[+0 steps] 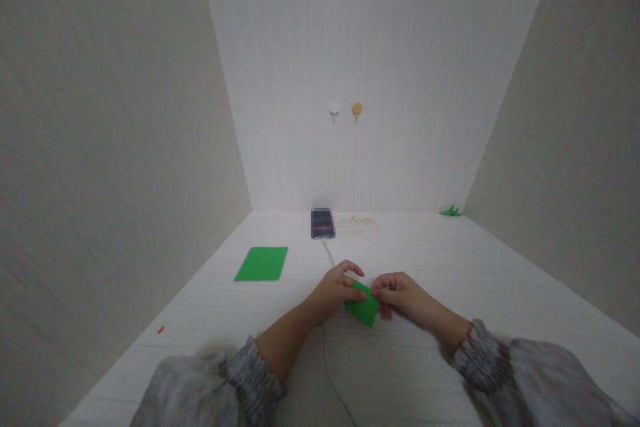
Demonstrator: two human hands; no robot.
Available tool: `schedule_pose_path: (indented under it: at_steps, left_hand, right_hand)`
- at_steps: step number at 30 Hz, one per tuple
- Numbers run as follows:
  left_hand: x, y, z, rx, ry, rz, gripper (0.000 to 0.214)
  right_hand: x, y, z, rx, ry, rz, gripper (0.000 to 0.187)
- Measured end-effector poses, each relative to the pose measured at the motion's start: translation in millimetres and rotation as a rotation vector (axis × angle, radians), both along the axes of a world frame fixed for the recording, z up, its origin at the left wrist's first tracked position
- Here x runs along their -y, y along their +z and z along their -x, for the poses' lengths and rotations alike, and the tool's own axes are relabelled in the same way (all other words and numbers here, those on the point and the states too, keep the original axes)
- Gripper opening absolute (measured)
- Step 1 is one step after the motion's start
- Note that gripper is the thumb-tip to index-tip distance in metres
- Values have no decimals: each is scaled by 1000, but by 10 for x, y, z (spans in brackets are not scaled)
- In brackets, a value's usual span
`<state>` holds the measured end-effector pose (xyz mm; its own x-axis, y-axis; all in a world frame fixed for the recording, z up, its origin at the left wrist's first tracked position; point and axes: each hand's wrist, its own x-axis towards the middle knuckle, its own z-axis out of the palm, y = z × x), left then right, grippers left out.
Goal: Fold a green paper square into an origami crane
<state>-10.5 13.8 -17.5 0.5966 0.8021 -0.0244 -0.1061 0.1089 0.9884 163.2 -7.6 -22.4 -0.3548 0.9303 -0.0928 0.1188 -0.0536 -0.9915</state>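
A small folded piece of green paper (pixel 363 308) is held between both hands just above the white desk (pixel 410 373). My left hand (pixel 336 289) pinches its left upper edge with curled fingers. My right hand (pixel 400 295) grips its right side, fingers closed on the paper. Both wrists come out of grey patterned sleeves.
A flat green paper sheet (pixel 261 263) lies to the left. A dark phone (pixel 323 223) stands at the back with a white cable (pixel 330 353) running toward me. A small green folded figure (pixel 451 211) sits at the back right corner. Two hooks (pixel 345 110) are on the back wall. A tiny red scrap (pixel 161 329) lies at left.
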Motion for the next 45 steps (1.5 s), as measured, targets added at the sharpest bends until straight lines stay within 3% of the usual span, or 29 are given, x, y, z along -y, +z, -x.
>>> schedule_pose_path:
  at_steps: [6,13,18,23,31,45]
  left_hand:
    - [9,18,28,-31,10,-24,39]
    - [-20,8,170,8,78,-60,36]
    - [-4,10,82,-38,24,-51,39]
    - [2,-2,-10,-64,-35,-29,40]
    - [9,14,64,-3,-62,20,38]
    - [13,53,152,0,-24,40,51]
  right_hand:
    - [-8,10,-32,-29,27,21,11]
    - [-18,70,-97,-79,-83,-29,19]
    - [31,74,-15,-25,20,-38,34]
    - [22,30,36,28,28,-17,28]
    - [8,31,-9,-6,14,7,23]
    - [34,95,7,-39,-19,-2,23]
